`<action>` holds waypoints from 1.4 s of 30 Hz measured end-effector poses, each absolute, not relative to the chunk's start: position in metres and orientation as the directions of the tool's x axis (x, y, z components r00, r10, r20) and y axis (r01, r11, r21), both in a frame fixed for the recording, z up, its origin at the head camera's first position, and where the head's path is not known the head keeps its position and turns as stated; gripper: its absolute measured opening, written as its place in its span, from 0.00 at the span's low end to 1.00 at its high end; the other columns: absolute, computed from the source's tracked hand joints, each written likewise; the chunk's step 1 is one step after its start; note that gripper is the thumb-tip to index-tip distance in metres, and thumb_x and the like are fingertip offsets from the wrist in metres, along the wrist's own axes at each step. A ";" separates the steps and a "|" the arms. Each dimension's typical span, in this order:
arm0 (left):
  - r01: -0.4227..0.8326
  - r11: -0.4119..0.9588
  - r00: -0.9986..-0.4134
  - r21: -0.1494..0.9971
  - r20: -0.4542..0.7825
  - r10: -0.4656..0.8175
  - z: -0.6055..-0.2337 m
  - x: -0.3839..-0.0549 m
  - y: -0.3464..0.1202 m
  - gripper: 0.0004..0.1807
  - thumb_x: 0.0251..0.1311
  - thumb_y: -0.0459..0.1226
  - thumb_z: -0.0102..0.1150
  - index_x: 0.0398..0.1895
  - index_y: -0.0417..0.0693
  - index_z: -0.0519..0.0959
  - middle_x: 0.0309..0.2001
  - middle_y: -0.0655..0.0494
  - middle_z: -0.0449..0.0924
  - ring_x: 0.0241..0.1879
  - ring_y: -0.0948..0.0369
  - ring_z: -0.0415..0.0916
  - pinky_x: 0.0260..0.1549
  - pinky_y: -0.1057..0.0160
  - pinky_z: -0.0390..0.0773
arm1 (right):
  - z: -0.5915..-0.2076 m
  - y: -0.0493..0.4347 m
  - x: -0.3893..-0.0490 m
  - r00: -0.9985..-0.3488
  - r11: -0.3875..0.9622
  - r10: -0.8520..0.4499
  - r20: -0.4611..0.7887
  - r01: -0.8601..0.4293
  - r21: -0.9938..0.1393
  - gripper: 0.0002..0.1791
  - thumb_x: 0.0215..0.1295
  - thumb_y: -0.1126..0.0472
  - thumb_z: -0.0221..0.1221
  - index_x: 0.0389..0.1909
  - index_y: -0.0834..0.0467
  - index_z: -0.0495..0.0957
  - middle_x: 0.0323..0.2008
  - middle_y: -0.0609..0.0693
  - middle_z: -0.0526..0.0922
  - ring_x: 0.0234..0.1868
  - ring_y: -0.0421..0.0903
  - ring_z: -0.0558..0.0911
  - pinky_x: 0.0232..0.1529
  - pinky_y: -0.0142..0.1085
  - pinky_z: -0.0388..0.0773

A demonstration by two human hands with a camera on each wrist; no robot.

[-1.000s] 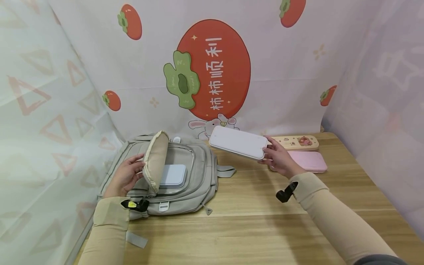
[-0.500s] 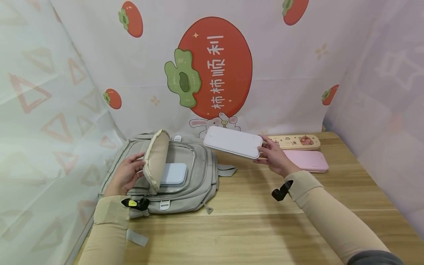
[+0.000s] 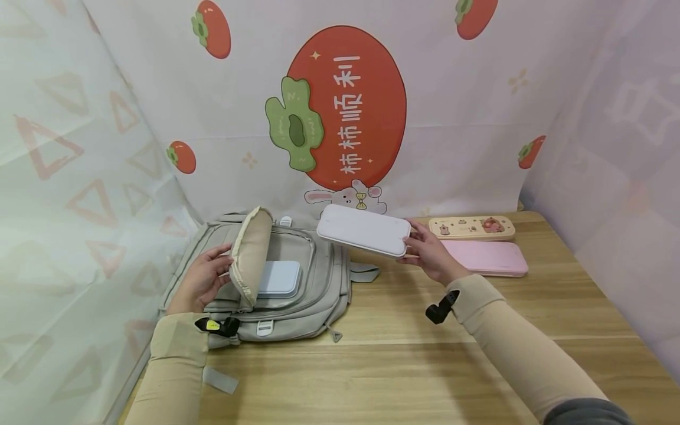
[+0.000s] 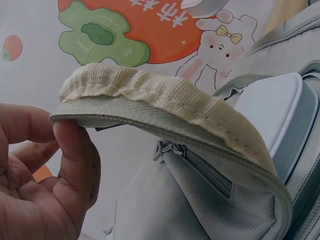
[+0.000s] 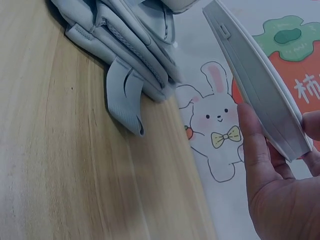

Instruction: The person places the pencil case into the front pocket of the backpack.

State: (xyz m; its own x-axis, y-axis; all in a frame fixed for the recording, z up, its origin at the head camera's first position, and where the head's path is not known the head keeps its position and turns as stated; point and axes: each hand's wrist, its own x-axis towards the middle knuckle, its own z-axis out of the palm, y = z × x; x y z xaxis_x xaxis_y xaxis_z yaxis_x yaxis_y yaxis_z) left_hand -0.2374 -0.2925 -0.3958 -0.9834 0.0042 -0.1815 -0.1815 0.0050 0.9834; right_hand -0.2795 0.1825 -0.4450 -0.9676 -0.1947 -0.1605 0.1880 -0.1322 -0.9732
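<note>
Evidently, from where I stand, the step in hand is bringing a flat, white, round-cornered hard case [image 3: 366, 230] over to a soft grey fabric backpack [image 3: 332, 289] lying on the wood-grain tabletop [image 3: 382, 372]. The person's right grip [image 3: 429, 248] pinches that case by one end, thumb against fingers, holding it aloft and tilted, its far end higher, before the persimmon-printed white cloth backdrop [image 3: 457, 118]. Meanwhile the left grip [image 3: 204, 277] pinches the free edge of a beige-lined pocket flap [image 3: 256, 245], lifting it clear of the pocket [image 3: 295, 251], where a pale blue hard case [image 3: 280, 277] lies. I'd judge the next move calls for carrying the white one left, lowering and levelling it, with the flap held up; the blue one takes up room, so it may need laying on top or beside. Well off to the right, a glossy pink case [image 3: 491, 258] and a cream, cartoon-printed slim case [image 3: 462, 228] lie side by side, presumably awaiting their turn.
</note>
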 end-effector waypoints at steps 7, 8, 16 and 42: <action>-0.176 0.005 -0.984 0.984 -0.176 0.003 -0.396 -0.237 -0.292 0.32 0.80 0.29 0.45 0.81 0.32 0.49 0.36 0.66 0.79 0.33 0.70 0.78 0.32 0.70 0.79 | -0.445 0.174 -0.283 -0.964 -0.149 -0.200 -0.173 0.205 -0.967 0.34 0.83 0.68 0.42 0.84 0.53 0.45 0.66 0.63 0.63 0.40 0.43 0.82 0.41 0.38 0.85; -0.176 0.010 -0.984 0.984 -0.176 0.003 -0.396 -0.237 -0.292 0.32 0.80 0.29 0.45 0.81 0.32 0.49 0.37 0.66 0.79 0.34 0.70 0.78 0.33 0.70 0.79 | -0.445 0.173 -0.283 -0.964 -0.152 -0.205 -0.171 0.204 -0.967 0.34 0.83 0.68 0.42 0.84 0.53 0.45 0.66 0.64 0.63 0.40 0.43 0.82 0.41 0.38 0.85; -0.162 0.023 -0.986 0.986 -0.163 0.028 -0.396 -0.236 -0.287 0.32 0.80 0.30 0.45 0.81 0.32 0.49 0.41 0.65 0.78 0.36 0.69 0.78 0.34 0.69 0.80 | -0.449 0.163 -0.284 -0.954 -0.136 -0.228 -0.193 0.228 -0.964 0.34 0.84 0.67 0.42 0.84 0.51 0.45 0.67 0.64 0.62 0.41 0.42 0.82 0.45 0.41 0.85; -0.135 -0.117 -0.990 0.984 -0.129 0.056 -0.390 -0.213 -0.248 0.17 0.77 0.26 0.47 0.58 0.52 0.77 0.42 0.60 0.75 0.36 0.68 0.77 0.32 0.70 0.78 | -0.462 0.160 -0.284 -0.949 -0.133 -0.245 -0.197 0.235 -0.963 0.34 0.83 0.68 0.43 0.84 0.51 0.47 0.65 0.64 0.64 0.41 0.43 0.82 0.50 0.47 0.84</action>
State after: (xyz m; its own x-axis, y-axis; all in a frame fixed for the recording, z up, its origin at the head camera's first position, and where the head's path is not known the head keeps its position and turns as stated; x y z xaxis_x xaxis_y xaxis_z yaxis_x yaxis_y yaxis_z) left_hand -0.2133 -0.2483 -0.3901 -0.9900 0.0557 -0.1294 -0.1351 -0.1165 0.9840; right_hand -0.2838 0.1600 -0.4622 -0.9492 -0.2452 -0.1973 0.2346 -0.1334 -0.9629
